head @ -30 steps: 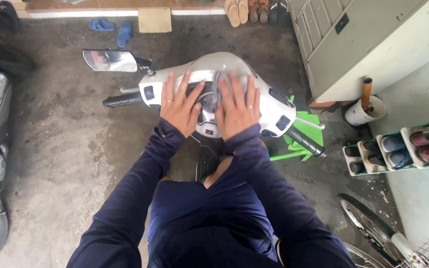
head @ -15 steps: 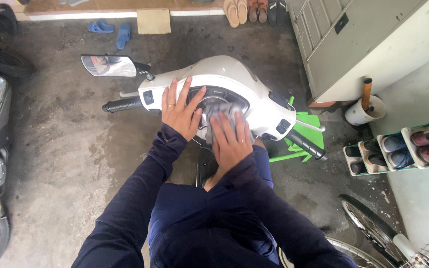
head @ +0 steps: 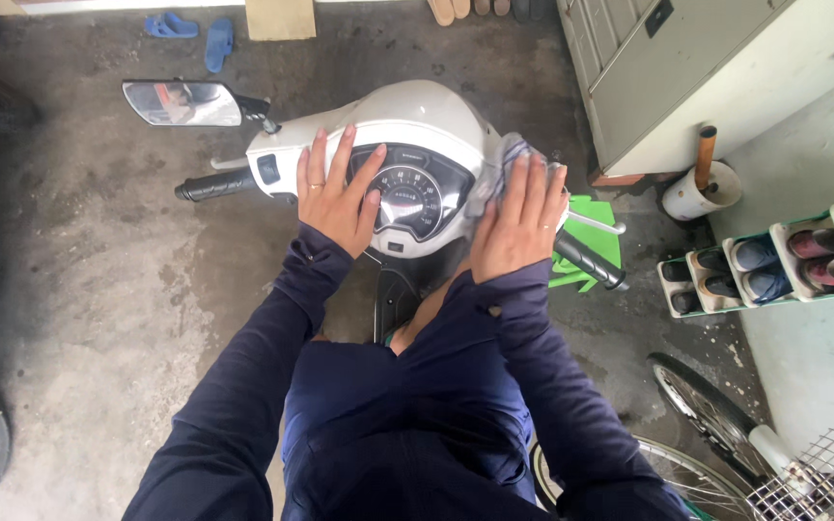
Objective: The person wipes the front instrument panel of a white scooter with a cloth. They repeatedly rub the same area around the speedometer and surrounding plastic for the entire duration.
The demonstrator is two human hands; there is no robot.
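Two hands on a white scooter's handlebar cowl (head: 407, 106): left hand (head: 338, 198) flat, fingers spread wide, bracing beside the speedometer (head: 412, 198); right hand (head: 516, 220) flat, fingers (head: 533, 183) loosely spread, pressing a grey cloth (head: 506, 156) onto the cowl's right side. Step judged: wiping. Next stroke calls for steady pressure. Cloth lies under and just beyond the fingertips, near the right grip (head: 591, 262)

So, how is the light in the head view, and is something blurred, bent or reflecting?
Head view: soft even daylight with only faint shadows. The left hand and the right hand on the cloth look sharp. The mirror reflects pale light and the speedometer glass shows a mild sheen. The wide lens bends the cabinet edges outward.
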